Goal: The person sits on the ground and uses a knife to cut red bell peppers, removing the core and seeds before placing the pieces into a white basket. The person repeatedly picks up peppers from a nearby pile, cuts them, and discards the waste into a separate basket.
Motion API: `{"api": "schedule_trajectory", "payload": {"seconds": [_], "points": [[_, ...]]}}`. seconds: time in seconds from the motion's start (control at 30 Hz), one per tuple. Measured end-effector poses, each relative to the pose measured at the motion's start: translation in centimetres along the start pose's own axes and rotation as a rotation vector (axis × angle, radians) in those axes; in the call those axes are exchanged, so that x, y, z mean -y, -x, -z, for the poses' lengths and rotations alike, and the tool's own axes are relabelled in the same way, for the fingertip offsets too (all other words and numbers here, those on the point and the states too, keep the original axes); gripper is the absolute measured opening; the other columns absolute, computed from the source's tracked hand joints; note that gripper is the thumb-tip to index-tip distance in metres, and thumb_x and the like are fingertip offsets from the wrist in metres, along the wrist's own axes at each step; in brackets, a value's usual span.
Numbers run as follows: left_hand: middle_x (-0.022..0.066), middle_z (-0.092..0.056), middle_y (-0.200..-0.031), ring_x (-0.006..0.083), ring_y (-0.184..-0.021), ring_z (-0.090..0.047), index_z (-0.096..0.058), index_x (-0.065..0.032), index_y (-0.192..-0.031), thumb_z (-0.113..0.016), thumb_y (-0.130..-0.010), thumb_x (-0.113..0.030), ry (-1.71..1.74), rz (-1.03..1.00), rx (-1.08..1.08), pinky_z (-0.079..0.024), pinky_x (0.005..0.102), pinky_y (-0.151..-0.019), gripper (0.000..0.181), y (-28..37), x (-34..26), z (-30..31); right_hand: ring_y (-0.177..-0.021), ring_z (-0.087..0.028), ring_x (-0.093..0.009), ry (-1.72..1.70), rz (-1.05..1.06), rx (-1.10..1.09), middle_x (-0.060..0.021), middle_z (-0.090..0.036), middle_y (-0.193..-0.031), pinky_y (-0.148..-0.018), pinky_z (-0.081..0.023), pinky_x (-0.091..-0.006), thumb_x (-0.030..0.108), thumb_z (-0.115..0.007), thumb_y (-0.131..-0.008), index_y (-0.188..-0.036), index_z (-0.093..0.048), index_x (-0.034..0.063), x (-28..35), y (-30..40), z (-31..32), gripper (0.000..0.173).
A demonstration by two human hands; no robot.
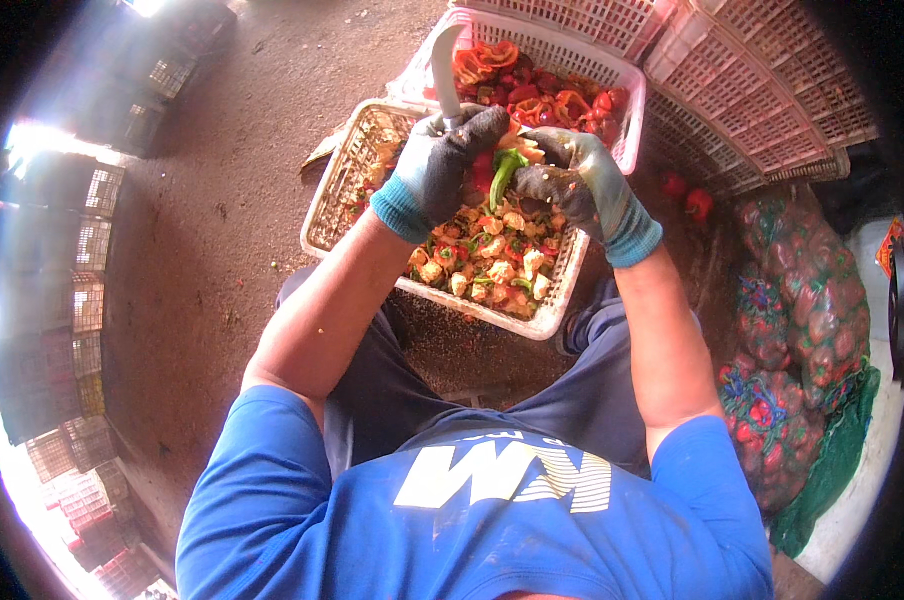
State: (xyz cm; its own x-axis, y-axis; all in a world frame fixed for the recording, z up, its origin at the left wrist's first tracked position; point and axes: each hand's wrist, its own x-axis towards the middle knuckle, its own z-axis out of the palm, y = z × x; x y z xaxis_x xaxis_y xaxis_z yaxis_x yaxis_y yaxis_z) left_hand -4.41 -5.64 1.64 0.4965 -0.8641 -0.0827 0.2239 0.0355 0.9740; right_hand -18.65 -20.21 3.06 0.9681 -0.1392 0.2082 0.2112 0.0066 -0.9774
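Observation:
My left hand (440,161), in a grey-blue knit glove with a dark palm coating, grips a knife (444,71) whose curved blade points away from me. Close beside it, my right hand (583,176), gloved alike and flecked with seeds, holds a pepper core with a green stem (504,172). Some red pepper flesh (482,174) shows between the hands, partly hidden by the left glove. Beneath them stands a dirty white plastic crate (489,311) holding cut-out pepper cores (500,270), stems and seeds. Behind it, a pink crate (632,124) contains red pepper pieces (530,94).
Stacked plastic crates (759,82) rise at the far right. Mesh sacks of red peppers (827,300) lie along my right side, near a green net (834,457). Loose red peppers (698,204) rest on the floor. More crates (88,300) line the left edge.

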Motion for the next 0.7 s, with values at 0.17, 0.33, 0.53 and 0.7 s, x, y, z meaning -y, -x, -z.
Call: {"api": "schedule_trajectory", "payload": {"seconds": [0.17,0.33,0.53,0.7], "points": [[0.0036,-0.068,-0.091,0.0137,-0.078,-0.066,-0.064,-0.0077,-0.102,-0.06,-0.095,-0.036,0.291,0.027,-0.088,-0.054,0.0257,-0.065,0.03,-0.2,0.6,0.2,-0.078,-0.061,-0.007,-0.16,0.007,-0.088,0.001,-0.066,-0.095,-0.071,-0.051,-0.0225,0.017,-0.07,-0.087,-0.117,-0.064,-0.0005,1.0,-0.1,-0.5,0.036],[0.0029,-0.066,-0.083,0.0107,-0.064,-0.061,-0.066,-0.0081,-0.104,-0.06,-0.095,-0.038,0.19,0.016,-0.142,-0.048,0.0246,-0.051,0.032,0.6,-0.9,-0.4,-0.081,-0.06,-0.006,-0.133,-0.03,-0.193,0.0026,-0.066,-0.094,-0.076,-0.05,-0.0211,0.022,-0.069,-0.088,-0.112,-0.065,0.0015,0.4,-0.4,-0.2,0.032],[0.0023,-0.065,-0.079,0.009,-0.055,-0.057,-0.066,-0.006,-0.112,-0.063,-0.093,-0.037,0.139,-0.007,-0.086,-0.042,0.0222,-0.044,0.036,0.9,-1.2,-0.8,-0.086,-0.062,-0.007,-0.191,0.04,-0.169,-0.0013,-0.068,-0.093,-0.081,-0.051,-0.0215,0.034,-0.067,-0.09,-0.106,-0.065,-0.0001,-3.2,-0.4,0.7,0.037],[0.0028,-0.065,-0.08,0.011,-0.058,-0.058,-0.064,-0.0079,-0.106,-0.065,-0.091,-0.035,0.28,0.015,0.028,-0.044,0.0239,-0.046,0.03,0.5,-0.2,1.0,-0.077,-0.069,-0.017,-0.758,-0.282,-0.22,-0.0052,-0.071,-0.09,-0.071,-0.058,-0.0316,0.03,-0.064,-0.092,-0.103,-0.066,0.0067,-1.4,-0.8,-0.9,0.026]]}}
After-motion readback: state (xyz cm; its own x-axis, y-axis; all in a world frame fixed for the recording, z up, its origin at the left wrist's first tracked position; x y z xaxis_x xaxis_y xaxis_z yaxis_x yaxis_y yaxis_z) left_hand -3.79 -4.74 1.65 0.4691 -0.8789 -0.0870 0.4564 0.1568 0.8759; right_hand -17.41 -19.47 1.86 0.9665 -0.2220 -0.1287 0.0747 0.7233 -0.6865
